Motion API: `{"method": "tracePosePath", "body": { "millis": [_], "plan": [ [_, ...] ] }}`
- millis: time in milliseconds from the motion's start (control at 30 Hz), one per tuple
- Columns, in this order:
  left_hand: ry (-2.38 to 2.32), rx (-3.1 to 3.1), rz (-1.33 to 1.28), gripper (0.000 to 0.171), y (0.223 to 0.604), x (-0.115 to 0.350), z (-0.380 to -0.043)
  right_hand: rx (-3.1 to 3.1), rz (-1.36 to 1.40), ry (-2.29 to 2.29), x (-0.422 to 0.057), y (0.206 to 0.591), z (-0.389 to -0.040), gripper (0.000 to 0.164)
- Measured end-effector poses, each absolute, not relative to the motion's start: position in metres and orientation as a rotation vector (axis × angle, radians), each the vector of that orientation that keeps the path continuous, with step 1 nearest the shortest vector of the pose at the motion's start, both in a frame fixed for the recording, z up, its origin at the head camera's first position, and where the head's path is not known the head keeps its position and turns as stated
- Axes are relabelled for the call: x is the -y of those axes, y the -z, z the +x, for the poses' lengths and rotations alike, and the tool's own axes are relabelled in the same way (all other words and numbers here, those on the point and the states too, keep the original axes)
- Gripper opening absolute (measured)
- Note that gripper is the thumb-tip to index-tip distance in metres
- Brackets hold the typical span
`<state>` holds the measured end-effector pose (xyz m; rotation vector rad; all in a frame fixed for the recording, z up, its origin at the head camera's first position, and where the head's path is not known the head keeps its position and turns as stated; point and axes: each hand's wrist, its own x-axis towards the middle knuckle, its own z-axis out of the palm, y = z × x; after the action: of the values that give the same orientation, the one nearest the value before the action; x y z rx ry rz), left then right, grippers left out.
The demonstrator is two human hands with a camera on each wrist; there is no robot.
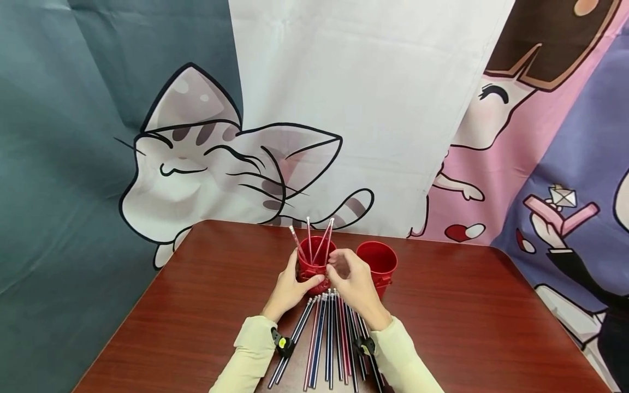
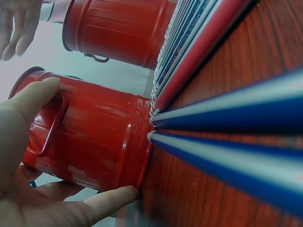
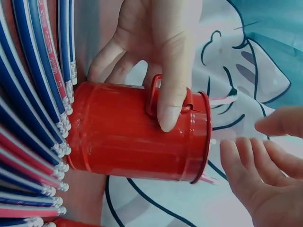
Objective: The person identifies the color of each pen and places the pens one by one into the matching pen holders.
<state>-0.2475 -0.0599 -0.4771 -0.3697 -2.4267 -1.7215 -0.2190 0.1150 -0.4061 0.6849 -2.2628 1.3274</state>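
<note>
My left hand (image 1: 287,289) grips a red metal bucket (image 2: 97,137) from its left side, thumb over the front near the small wire handle and fingers round the back. Several pencils (image 1: 295,238), pinkish with pale ends, lean upright inside that bucket. Beside the rim on the right is my right hand (image 1: 355,281); the right wrist view shows its fingers (image 3: 244,163) loosely bent and apart from the thumb, with nothing between them. Many blue and red striped pencils (image 1: 319,333) lie on the table in front of the bucket, eraser ends toward it.
A second red bucket (image 1: 385,281) stands just right of the first, partly behind my right hand. Both are on a dark reddish wooden table (image 1: 196,305). A cloth backdrop (image 1: 344,82) with cartoon figures hangs behind the table's far edge.
</note>
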Motion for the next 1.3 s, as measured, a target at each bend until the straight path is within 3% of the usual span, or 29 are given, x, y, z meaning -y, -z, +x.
{"method": "tracePosePath", "body": {
  "millis": [633,1300],
  "plan": [
    [1.745,2.461,-0.316,0.087,0.479,0.058,-0.248,2.783,0.339,-1.11,-0.17,0.44,-0.189,0.016],
    [1.746,2.476,-0.316,0.086,0.478,0.06,-0.247,2.946,0.272,-0.933,-0.175,0.467,-0.184,0.012]
  ]
}}
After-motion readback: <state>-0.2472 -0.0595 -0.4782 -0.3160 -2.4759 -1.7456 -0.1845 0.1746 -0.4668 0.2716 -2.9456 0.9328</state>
